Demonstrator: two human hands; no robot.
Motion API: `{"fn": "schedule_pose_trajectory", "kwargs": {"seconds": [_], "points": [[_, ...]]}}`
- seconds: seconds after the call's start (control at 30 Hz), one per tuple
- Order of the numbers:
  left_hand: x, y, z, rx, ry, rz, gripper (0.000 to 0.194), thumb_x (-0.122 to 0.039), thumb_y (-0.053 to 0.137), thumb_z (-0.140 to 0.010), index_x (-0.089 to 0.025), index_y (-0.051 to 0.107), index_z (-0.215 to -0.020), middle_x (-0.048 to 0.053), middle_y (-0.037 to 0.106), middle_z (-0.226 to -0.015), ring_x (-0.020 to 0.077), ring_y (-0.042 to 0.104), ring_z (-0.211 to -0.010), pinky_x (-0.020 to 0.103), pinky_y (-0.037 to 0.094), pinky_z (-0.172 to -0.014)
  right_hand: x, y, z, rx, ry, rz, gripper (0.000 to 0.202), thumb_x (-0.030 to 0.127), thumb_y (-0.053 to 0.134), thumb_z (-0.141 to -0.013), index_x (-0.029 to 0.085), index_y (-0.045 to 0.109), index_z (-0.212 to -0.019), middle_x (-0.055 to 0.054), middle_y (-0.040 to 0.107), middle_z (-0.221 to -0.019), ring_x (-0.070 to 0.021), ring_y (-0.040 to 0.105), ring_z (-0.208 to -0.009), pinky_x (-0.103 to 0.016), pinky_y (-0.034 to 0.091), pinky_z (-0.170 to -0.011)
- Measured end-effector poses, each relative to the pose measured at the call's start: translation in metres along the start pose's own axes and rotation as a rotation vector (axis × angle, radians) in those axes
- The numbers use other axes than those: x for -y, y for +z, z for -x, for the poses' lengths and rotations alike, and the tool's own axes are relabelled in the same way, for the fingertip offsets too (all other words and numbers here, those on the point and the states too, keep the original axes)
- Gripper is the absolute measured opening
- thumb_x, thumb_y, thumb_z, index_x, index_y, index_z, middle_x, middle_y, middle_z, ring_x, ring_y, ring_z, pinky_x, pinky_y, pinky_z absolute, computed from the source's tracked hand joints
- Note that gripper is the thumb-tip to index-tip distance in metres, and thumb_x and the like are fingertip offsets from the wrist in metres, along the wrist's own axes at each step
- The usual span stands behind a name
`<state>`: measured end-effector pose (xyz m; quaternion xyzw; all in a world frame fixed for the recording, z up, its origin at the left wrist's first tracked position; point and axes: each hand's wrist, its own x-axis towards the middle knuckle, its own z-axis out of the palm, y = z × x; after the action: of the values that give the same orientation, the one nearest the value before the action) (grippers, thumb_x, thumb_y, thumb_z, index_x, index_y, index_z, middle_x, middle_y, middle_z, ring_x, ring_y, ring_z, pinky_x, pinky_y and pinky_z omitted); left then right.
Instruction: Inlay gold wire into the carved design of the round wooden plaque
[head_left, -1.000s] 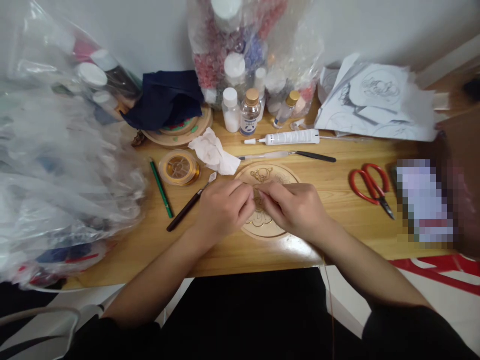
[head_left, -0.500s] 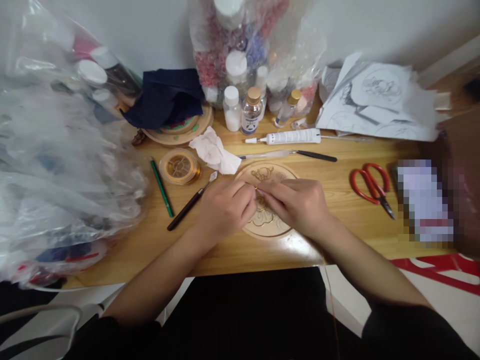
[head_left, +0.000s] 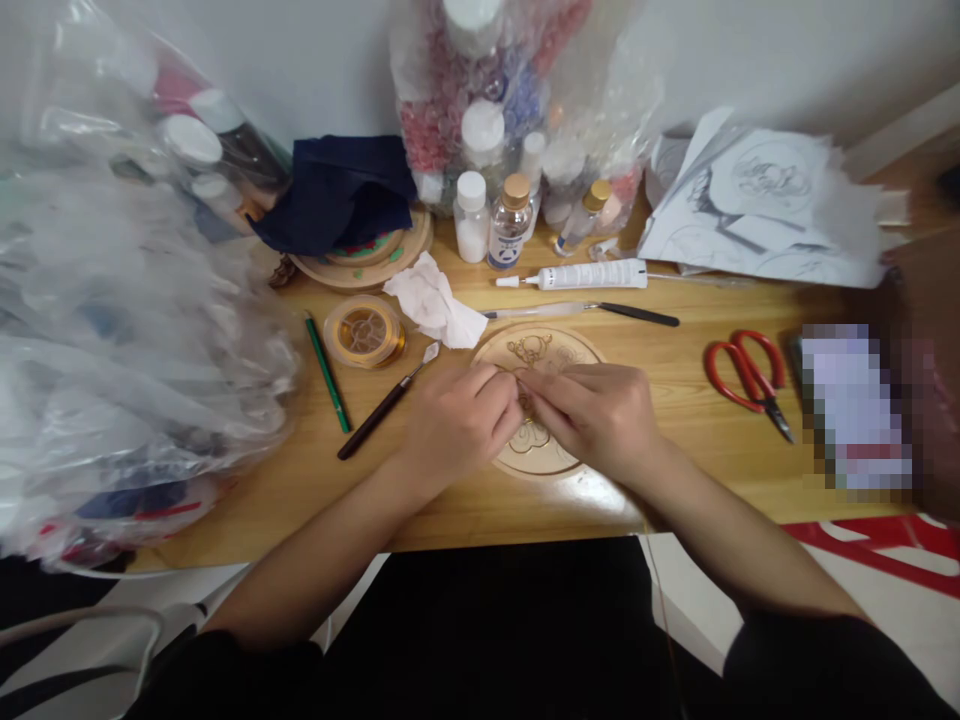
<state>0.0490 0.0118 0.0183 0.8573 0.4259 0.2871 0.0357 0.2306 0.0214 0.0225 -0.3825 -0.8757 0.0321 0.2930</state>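
Note:
Over a round pale wooden board (head_left: pixel 480 352) with line drawings, both hands meet fingertip to fingertip. Gold wire outlines some of the drawn shapes, such as the cloud-like curve (head_left: pixel 531 450) at the lower part. My left hand (head_left: pixel 461 420) is closed in a pinch, and my right hand (head_left: pixel 606 405) pinches from the other side. A thin gold wire (head_left: pixel 655 572) trails below the right forearm over the table edge. The piece of wire between the fingertips is mostly hidden by the fingers.
Left of the board lie a dark-handled tool (head_left: pixel 379 415), a green pencil (head_left: pixel 328 372) and a spool of gold wire (head_left: pixel 364 332). Crumpled tissue (head_left: pixel 435 300), a white tube (head_left: pixel 592 275) and tweezers (head_left: pixel 637 314) lie behind. Red-handled cutters (head_left: pixel 746 372) and a phone (head_left: pixel 855 405) are right.
The view has shifted slightly, so things sit a little further right. Both hands stay pinched together over the board; the gold glint between the fingertips is now hidden.

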Motion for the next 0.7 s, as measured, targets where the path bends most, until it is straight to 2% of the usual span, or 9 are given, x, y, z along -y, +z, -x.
{"fn": "schedule_pose_trajectory", "kwargs": {"seconds": [0.17,0.37,0.53,0.7], "points": [[0.0006,0.0021,-0.0002,-0.031,0.009,-0.036,0.029,-0.011,0.047,-0.090,-0.018,0.053,-0.062,0.000,0.053,-0.059,0.0135,0.044,-0.058,0.028,0.036,-0.057,0.0001,-0.0013,-0.0014,0.008,0.009,-0.036,0.020,0.018,0.055,-0.092,0.013,0.072,-0.083,0.002,0.061,-0.055,-0.0080,0.052,-0.049,-0.023,0.036,-0.048],[0.0006,-0.0002,-0.0015,-0.013,0.026,-0.027,0.028,-0.010,0.047,-0.090,-0.018,0.054,-0.064,0.000,0.054,-0.061,0.0131,0.046,-0.060,0.027,0.038,-0.058,-0.0013,-0.0016,-0.0006,-0.015,0.021,-0.021,0.021,0.022,0.054,-0.094,0.016,0.071,-0.083,0.002,0.062,-0.055,-0.0081,0.051,-0.048,-0.021,0.037,-0.048],[0.0009,-0.0015,-0.0007,-0.030,-0.006,-0.050,0.026,-0.012,0.048,-0.089,-0.018,0.056,-0.065,0.000,0.055,-0.062,0.0132,0.048,-0.061,0.026,0.040,-0.059,-0.0030,-0.0052,-0.0015,0.041,0.056,-0.075,0.019,0.021,0.051,-0.092,0.016,0.070,-0.090,0.002,0.067,-0.061,-0.0089,0.056,-0.051,-0.021,0.038,-0.049],[0.0020,0.0018,0.0012,-0.059,-0.061,-0.023,0.023,-0.015,0.047,-0.090,-0.016,0.062,-0.072,0.001,0.058,-0.065,0.0135,0.052,-0.062,0.026,0.042,-0.059,-0.0033,-0.0074,-0.0025,0.053,0.083,-0.099,0.016,0.021,0.052,-0.092,0.015,0.066,-0.089,0.001,0.068,-0.064,-0.0076,0.053,-0.048,-0.021,0.037,-0.047]]}}
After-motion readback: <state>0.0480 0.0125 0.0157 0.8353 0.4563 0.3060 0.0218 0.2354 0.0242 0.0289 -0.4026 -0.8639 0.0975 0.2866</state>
